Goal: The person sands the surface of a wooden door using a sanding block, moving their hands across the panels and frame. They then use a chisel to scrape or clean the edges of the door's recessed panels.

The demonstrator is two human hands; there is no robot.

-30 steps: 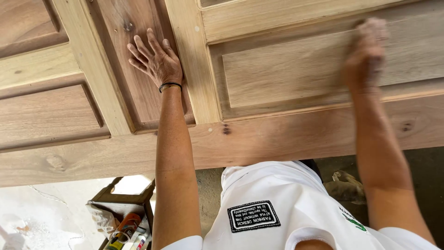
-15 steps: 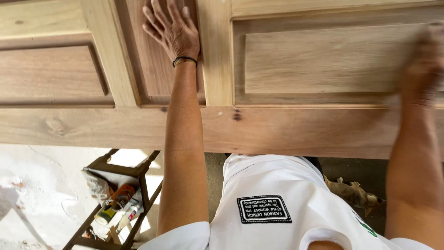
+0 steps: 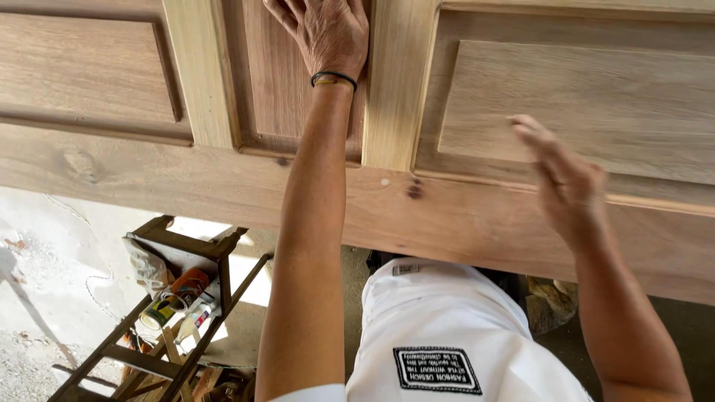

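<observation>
The right hand [image 3: 562, 179] is now lying low on the raised panel [image 3: 596, 104] of the wooden door [image 3: 462, 216], near the panel's lower left corner. Half a second ago it was much further to the right, at the panel's far end, so it is travelling back across the wood in a long stroke. I judge from this that the rubbing of this panel is going on and is not finished. The fingers of this hand are pressed together and almost flat, and the picture is blurred, so I cannot tell if they are holding a piece of sanding paper or nothing.

The left hand [image 3: 324, 30] is staying on the narrow dark panel [image 3: 275, 82] beside the pale upright rail [image 3: 398, 82], the fingers spread wide and flat on the wood, holding nothing. A black band [image 3: 334, 77] is sitting on the wrist.

Under the door, at the lower left, a dark wooden stand [image 3: 186, 253] is carrying a small can [image 3: 160, 314] lying on its side, with a green and yellow label, and beside it a thin white tube [image 3: 195, 316] with a coloured label. On the white shirt [image 3: 447, 327] a black rectangular patch [image 3: 437, 370] with a white border is sewn.
</observation>
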